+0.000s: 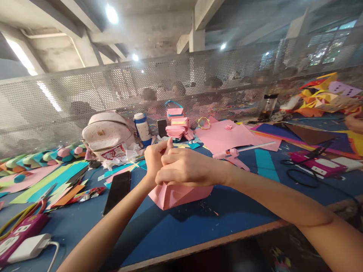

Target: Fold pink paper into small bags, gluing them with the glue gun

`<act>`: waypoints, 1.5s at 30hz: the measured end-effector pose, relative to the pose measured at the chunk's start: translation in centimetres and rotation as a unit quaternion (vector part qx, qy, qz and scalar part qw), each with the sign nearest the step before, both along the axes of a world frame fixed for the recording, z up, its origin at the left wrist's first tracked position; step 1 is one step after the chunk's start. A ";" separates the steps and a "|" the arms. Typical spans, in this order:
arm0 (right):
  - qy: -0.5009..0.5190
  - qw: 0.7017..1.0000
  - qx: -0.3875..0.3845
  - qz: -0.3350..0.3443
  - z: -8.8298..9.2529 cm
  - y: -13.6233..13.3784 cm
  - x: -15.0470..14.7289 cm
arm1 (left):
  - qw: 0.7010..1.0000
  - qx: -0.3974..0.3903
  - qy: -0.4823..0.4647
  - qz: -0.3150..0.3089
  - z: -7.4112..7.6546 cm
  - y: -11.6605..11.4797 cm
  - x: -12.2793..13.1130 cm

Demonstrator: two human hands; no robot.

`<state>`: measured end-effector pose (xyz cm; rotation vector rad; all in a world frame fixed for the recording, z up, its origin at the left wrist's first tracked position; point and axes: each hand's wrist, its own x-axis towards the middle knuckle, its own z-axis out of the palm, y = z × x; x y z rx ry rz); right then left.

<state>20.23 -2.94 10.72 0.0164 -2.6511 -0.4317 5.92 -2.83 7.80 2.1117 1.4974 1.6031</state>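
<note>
Where two hands (pixel 183 166) meet, one pink paper form (pixel 181 198) sits below.

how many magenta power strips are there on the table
2: one magenta power strip in the picture's lower left corner, another magenta power strip toward the right side of the blue table. More could be hidden.

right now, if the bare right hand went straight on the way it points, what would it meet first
Most likely the bare left hand: it lies just ahead of the bare right hand, which partly overlaps it in view. Depth is unclear; they may already touch.
</note>
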 end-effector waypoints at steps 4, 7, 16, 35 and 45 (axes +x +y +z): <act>-0.020 1.000 -0.013 -0.003 0.0 0.3 0.0 | 1.000 -0.008 -0.001 0.000 0.2 -0.2 0.0; -0.023 1.000 -0.018 0.000 0.1 0.2 0.1 | 1.000 -0.016 0.006 0.001 0.3 -0.2 0.0; -0.020 0.999 -0.028 -0.003 0.5 0.3 0.1 | 1.000 -0.001 0.010 -0.007 -0.1 0.0 -0.2; -0.075 0.992 0.065 0.076 -1.4 -2.8 -1.2 | 0.996 0.069 0.017 0.045 -1.0 1.0 0.2; -0.055 0.993 0.067 0.081 -0.9 -2.7 -0.9 | 0.997 0.055 0.007 0.050 -0.8 0.9 0.2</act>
